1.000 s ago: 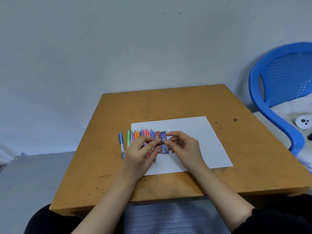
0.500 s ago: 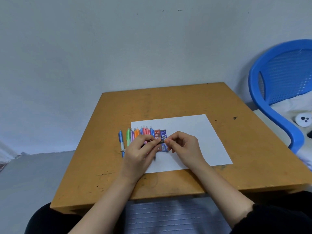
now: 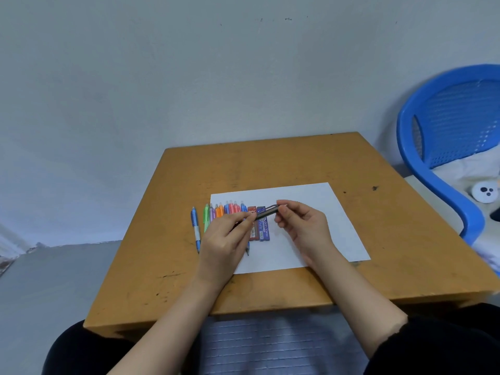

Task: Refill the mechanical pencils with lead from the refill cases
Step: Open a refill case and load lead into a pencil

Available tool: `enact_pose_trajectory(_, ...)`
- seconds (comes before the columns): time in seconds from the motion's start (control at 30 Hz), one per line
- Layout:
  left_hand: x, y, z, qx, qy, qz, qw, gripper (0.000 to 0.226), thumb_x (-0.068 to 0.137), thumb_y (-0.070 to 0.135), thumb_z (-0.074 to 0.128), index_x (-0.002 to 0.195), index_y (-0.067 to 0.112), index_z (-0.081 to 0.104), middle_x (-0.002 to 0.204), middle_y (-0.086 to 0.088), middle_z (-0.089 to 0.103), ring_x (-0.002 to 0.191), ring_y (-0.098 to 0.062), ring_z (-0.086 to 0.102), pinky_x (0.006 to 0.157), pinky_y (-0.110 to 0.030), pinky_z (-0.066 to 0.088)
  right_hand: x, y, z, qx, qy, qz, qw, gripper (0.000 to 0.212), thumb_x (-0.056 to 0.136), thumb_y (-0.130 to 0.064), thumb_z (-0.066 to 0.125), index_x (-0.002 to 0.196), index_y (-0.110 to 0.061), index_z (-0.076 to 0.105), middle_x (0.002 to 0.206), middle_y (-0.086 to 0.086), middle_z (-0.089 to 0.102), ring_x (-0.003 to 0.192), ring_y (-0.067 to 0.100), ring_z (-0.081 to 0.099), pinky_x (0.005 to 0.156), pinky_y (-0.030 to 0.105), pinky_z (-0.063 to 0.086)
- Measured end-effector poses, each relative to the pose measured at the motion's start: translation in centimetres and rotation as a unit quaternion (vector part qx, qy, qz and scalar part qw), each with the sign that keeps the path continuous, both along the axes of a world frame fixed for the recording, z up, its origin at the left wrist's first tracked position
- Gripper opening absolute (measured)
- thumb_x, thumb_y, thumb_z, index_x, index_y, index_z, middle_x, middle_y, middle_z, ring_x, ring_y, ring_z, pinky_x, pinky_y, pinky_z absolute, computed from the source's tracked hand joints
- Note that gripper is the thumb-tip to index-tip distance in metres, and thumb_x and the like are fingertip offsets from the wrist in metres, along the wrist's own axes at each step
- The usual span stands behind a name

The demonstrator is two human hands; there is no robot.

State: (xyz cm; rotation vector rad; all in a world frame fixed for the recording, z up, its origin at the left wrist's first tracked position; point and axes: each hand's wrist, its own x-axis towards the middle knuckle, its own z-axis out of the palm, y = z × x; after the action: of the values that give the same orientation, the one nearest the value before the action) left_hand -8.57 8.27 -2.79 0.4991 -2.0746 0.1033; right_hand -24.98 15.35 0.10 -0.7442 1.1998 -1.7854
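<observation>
Scuffed orange-brown wooden table [image 3: 270, 163] stood against plain pale wall [image 3: 189, 77]. White paper sheet [image 3: 311, 201] lay on it. Well right of sheet: blue plastic chair [image 3: 438, 147].

Row of coloured mechanical pencils [image 3: 230, 208] lay across sheet's left edge, partly hidden by left hand [image 3: 224, 239]. Blue pencil [image 3: 195, 226] lay just left of sheet. Red refill case [image 3: 253, 231] and blue refill case [image 3: 263, 228] lay side by side on sheet's left part.

Above sheet, left hand's grip pinched dark pencil [image 3: 267, 212] at lower barrel. Right hand [image 3: 303, 223] grip pinched its upper end, fingers curled.
</observation>
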Motion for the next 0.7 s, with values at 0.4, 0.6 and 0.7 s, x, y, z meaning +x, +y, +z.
enact_pose_trajectory(0.4,-1.4,1.9,2.3,0.412,0.064,-0.149,0.897,0.036,0.09,0.014,0.066,0.125,0.014,0.059,0.113,0.007,0.066,0.1,0.006,0.061,0.082,-0.01,0.048,-1.5,-2.0,2.5,-0.037,-0.214,0.021,0.976,0.023,0.101,-0.025,0.04,0.101,-0.013,0.059,0.076,0.007,0.065,0.072,0.019,0.065,0.069,0.028,0.055)
enact_pose_trajectory(0.6,-1.9,1.8,2.7,0.795,0.226,-0.271,0.493,0.073,0.086,0.051,0.047,0.137,-0.001,0.044,0.127,-0.016,0.062,0.119,-0.029,0.059,0.1,-0.034,0.048,-2.3,-5.5,4.5,-0.081,-0.315,0.02,0.945,0.027,0.101,-0.039,0.039,0.096,-0.022,0.058,0.058,0.0,0.038,0.046,0.011,0.034,0.049,0.022,0.035)
enact_pose_trajectory(0.7,-1.2,0.9,3.3,0.84,0.256,-0.318,0.357,0.085,0.084,0.061,0.047,0.135,-0.007,0.043,0.135,-0.025,0.053,0.125,-0.037,0.052,0.105,-0.04,0.043,-2.5,-6.5,4.1,-0.074,-0.36,0.044,0.929,0.036,0.099,-0.042,0.039,0.081,-0.015,0.054,0.05,-0.002,0.029,0.04,0.01,0.026,0.041,0.02,0.026)
